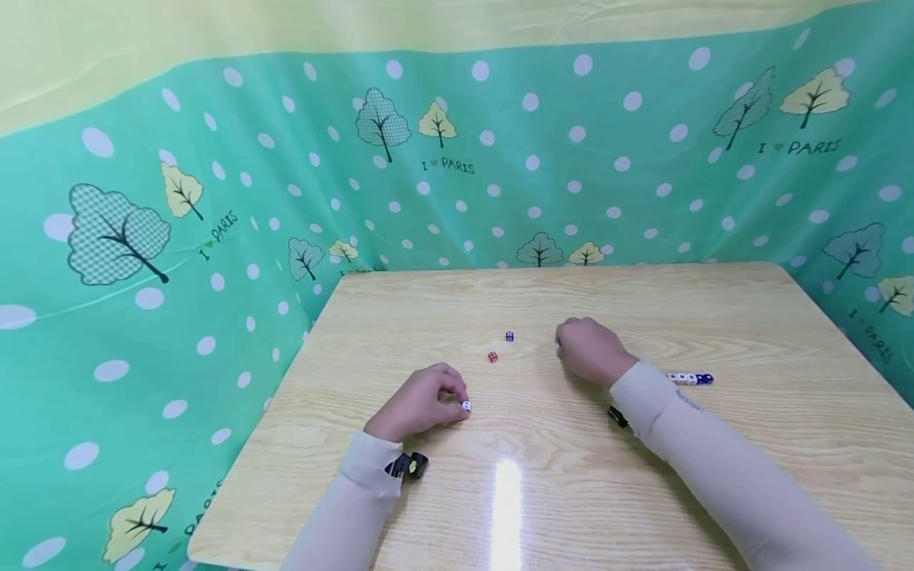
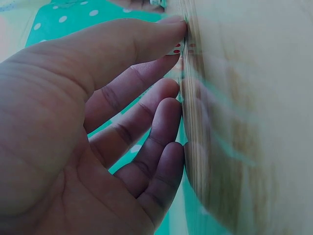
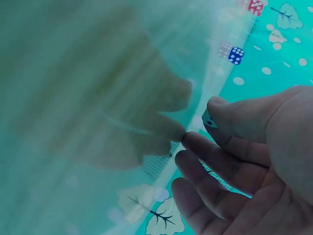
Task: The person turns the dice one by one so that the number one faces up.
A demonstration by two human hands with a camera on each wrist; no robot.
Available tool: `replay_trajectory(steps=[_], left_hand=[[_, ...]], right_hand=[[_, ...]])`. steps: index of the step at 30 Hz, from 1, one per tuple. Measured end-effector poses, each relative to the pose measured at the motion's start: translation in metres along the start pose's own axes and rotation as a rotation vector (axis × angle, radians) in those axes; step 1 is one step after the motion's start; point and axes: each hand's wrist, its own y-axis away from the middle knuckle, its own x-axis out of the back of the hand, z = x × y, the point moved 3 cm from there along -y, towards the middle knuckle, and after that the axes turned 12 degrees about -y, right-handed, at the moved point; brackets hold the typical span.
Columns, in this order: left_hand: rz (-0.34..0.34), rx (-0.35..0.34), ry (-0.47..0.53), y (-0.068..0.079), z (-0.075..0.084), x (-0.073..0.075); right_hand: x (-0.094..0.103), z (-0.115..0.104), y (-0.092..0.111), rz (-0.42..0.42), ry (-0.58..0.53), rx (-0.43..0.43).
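My left hand (image 1: 421, 403) pinches a small white die (image 1: 466, 406) between thumb and forefinger, low at the tabletop. In the left wrist view, red pips show on the die (image 2: 177, 49) just under the thumb tip. Farther back and to the right, my right hand (image 1: 591, 349) pinches another white die (image 1: 559, 346), mostly covered by the fingers. One dark pip shows on that die (image 3: 209, 120) in the right wrist view. A red die (image 1: 493, 357) and a blue die (image 1: 509, 336) lie between the hands, apart from both.
Beside the right sleeve lies a row of several dice (image 1: 691, 379), white with blue at its right end, partly hidden by the sleeve. The wooden table (image 1: 571, 507) is glossy with a bright light reflection. A green dotted curtain (image 1: 500, 198) hangs behind and at the sides.
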Motion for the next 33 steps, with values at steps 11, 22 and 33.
replay_trajectory(steps=[11, 22, 33], left_hand=[[-0.004, 0.006, 0.01, -0.001, 0.0, -0.001], [-0.005, 0.005, 0.012, 0.001, -0.001, -0.002], [-0.004, 0.017, 0.009, 0.0, -0.003, -0.003]], right_hand=[[-0.001, -0.005, 0.046, 0.04, -0.091, 0.088], [0.0, -0.013, 0.089, 0.023, -0.112, 0.12], [-0.005, -0.037, 0.114, 0.028, -0.096, 0.201]])
